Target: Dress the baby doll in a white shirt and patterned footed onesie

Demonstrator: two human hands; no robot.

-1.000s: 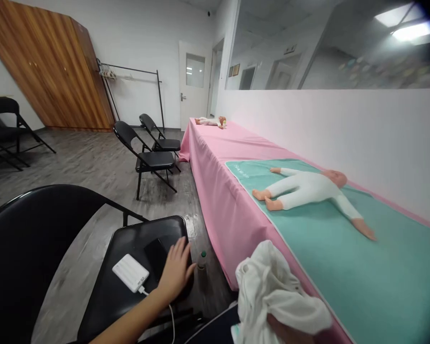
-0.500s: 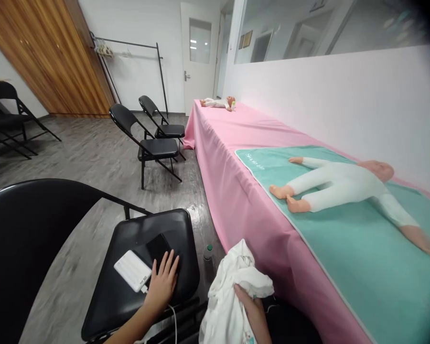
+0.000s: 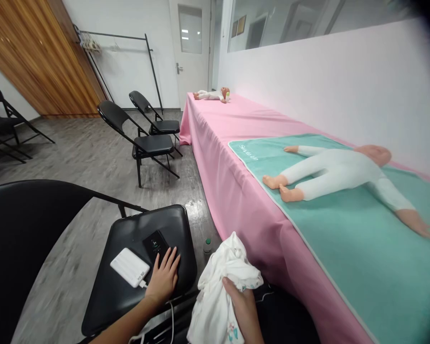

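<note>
Long counter (image 3: 236, 157) with a pink cloth runs along the wall on the right side of the room. On top of it there's a green mat (image 3: 344, 248), and a doll (image 3: 340, 174) in a white suit lies flat on the mat, feet toward the counter edge, arms spread. Way down at the far end of the counter is a second doll (image 3: 211, 95), also lying down.

Closest thing on the left is a black chair (image 3: 129, 286); two more black chairs sit further back on the grey floor.

On that near chair seat: a phone (image 3: 156, 244) with its screen lit and a white power bank (image 3: 129, 266) just beside it, cable coming off its near corner. Left hand (image 3: 163, 279) is flat on the seat, fingers spread out and gripping nothing, fingertips touching the near end of the phone.

Right hand (image 3: 241, 310) is low in front, between chair and counter, fingers curled tight around a bunched-up white cloth (image 3: 222, 286).

Small bottle (image 3: 208, 246) with a green cap stands on the floor between the chair and the counter drape.
</note>
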